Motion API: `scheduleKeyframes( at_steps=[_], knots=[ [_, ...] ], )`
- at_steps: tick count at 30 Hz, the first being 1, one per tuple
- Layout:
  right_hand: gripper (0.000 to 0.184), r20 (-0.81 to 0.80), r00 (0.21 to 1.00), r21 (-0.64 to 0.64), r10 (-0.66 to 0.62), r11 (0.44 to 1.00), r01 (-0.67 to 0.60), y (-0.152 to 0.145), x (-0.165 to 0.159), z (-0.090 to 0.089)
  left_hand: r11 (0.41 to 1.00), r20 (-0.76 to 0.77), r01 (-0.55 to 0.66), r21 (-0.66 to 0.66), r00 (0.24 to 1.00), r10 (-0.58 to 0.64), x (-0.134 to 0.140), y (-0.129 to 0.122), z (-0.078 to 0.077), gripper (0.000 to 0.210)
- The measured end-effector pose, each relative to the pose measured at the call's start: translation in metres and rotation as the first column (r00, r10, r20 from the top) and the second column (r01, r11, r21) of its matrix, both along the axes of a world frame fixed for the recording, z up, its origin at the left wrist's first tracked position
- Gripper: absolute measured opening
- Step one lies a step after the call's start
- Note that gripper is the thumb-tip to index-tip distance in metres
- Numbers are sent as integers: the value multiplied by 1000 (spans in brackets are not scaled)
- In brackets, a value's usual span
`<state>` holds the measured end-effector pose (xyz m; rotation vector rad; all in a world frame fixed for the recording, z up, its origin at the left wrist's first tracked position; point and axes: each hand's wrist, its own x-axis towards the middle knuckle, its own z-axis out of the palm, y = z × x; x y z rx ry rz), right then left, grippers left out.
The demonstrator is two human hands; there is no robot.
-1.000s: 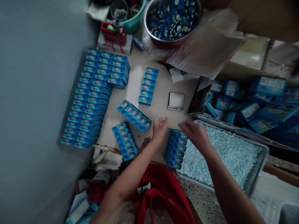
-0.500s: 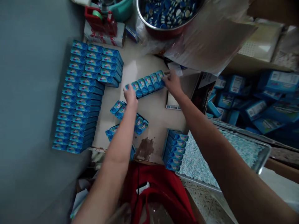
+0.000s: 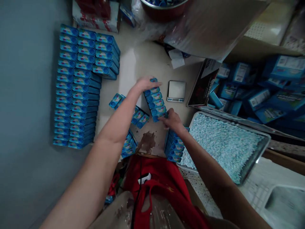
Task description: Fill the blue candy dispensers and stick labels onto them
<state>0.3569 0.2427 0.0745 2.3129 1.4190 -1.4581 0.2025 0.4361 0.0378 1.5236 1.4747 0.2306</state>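
A short row of small blue boxes is pressed between my two hands above the pale table. My left hand caps its far end and my right hand presses its near end. Just below my right hand lies another row of blue boxes on the table's near edge. A diagonal row of blue boxes and a further row lie under my left forearm, partly hidden.
A large block of stacked blue boxes fills the table's left. A small silver scale sits right of my hands. A metal tray of pale blue tablets lies at the right, beside a carton of blue boxes. Red cloth lies below.
Both hands have carried the row of blue boxes from the far middle of the table back toward me, turning it, to just above the near row.
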Motion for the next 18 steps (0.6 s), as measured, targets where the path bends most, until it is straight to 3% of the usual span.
scheduleKeyframes(
  at_steps=[3,7,10,12,14,16,18],
  knots=[
    [47,268,921,-47,284,958,-282,-17,3,16,967,-121,250,-52,960,-254,26,-24,5,43],
    [34,346,764,-220,544,839,-498,-30,16,42,966,-65,248,-73,965,-253,47,-76,7,42],
    [36,384,714,-237,585,810,-536,-25,24,68,971,-9,223,-83,974,-225,47,-101,7,39],
    [39,449,730,-123,516,844,-521,-8,20,83,982,23,169,-78,986,-168,39,-112,11,38],
    [39,448,795,79,409,867,-491,20,2,92,999,98,50,13,994,-51,25,-132,22,30],
    [36,331,874,297,356,840,-454,52,-32,90,979,231,-141,150,967,104,8,-171,35,19],
    [37,166,890,469,426,760,-451,83,-77,78,918,353,-367,153,888,296,-8,-224,45,19]
  ],
)
